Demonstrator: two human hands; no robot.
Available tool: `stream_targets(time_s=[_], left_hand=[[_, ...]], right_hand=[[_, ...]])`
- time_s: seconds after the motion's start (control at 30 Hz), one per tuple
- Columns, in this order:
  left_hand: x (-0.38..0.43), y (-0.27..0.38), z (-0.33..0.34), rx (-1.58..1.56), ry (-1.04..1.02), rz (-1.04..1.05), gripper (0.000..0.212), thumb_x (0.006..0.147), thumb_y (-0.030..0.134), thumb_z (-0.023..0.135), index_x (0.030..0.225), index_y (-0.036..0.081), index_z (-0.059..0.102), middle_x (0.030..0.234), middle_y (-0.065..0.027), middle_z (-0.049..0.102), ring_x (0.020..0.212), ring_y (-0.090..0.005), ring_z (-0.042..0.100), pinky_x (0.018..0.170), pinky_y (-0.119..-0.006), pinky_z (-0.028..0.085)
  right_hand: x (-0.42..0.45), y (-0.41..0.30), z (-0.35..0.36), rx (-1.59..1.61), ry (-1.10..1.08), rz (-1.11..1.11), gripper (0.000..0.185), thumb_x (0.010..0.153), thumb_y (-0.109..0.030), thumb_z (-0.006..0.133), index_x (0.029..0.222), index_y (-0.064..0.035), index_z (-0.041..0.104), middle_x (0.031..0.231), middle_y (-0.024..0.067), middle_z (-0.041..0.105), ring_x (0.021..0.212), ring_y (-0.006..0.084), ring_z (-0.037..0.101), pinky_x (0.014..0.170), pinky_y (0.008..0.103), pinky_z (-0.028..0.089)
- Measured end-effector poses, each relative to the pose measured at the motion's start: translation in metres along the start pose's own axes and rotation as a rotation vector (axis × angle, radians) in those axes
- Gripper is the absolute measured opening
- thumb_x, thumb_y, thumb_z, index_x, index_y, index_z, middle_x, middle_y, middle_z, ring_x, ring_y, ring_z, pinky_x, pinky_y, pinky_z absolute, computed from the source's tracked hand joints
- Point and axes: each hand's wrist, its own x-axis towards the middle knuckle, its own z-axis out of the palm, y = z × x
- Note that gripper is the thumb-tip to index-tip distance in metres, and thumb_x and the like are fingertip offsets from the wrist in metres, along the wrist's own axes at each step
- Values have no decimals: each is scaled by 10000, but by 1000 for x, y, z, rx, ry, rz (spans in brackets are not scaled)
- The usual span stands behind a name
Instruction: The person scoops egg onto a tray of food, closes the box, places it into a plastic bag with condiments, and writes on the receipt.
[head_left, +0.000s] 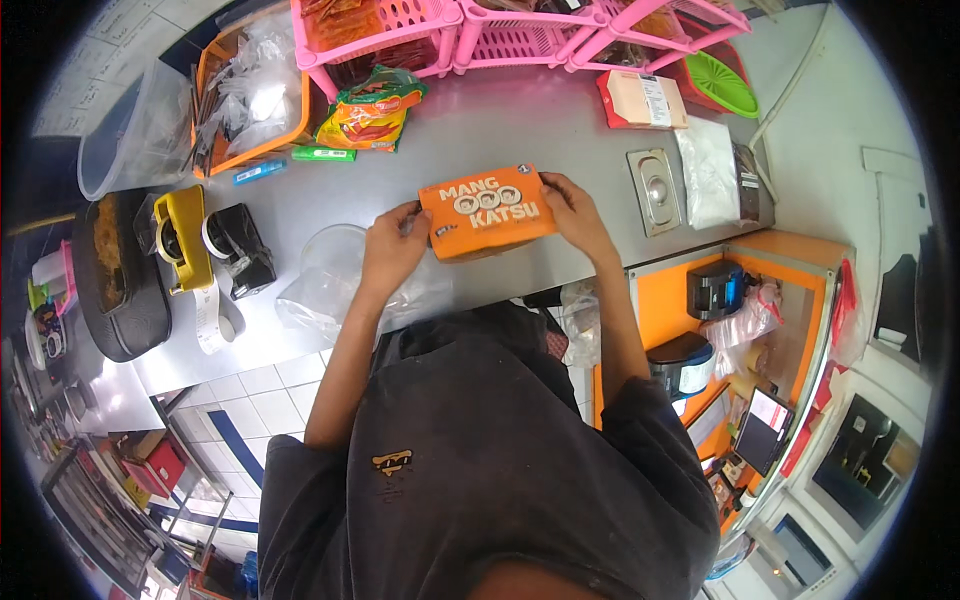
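Note:
An orange printed cardboard food box (491, 214) is held over the steel worktop (510, 127), its lid side facing up. My left hand (397, 244) grips its left end, with the thumb near the front left corner. At the right end, my right hand (577, 214) holds the upper corner, fingers behind and thumb on top. Whether the box touches the worktop I cannot tell. Below and left of it lies a clear plastic bag (319, 289), partly hidden by my left forearm.
Tape dispensers, one yellow (184, 236) and one black (244, 251), stand left. Behind are an orange basket (307, 112) of plastic bags, colourful food packets (375, 112) and pink racks (390, 37). A steel lid (655, 193) lies right, near a white bag (709, 172).

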Motion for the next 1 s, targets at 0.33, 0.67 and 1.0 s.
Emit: stream_targets(time_s=[0.33,0.67,1.0], left_hand=[[-2,27,-11,97,-158,-154,418,973,350,603,1024,-42,739,787,-221,720,756,-291,721,714,-405,528],[-6,28,-10,70,-156,-184,438,980,342,607,1061,-71,725,808,-204,717,749,-236,686,721,-373,521],[-12,9,-3,123,-125,-78,413,961,311,644,1120,-63,719,886,-229,731,851,-324,719,781,-393,540]], right_hand=[[13,-6,-13,-98,-76,99,463,1016,-311,499,1229,69,655,1104,181,722,1089,229,653,982,334,475],[7,-10,-13,5,-134,188,472,1046,-294,526,1327,76,609,1191,115,698,1113,164,617,1005,281,455],[2,40,6,-192,-39,-56,437,1074,-244,480,1397,37,568,1236,145,581,1164,220,562,1044,324,425]])
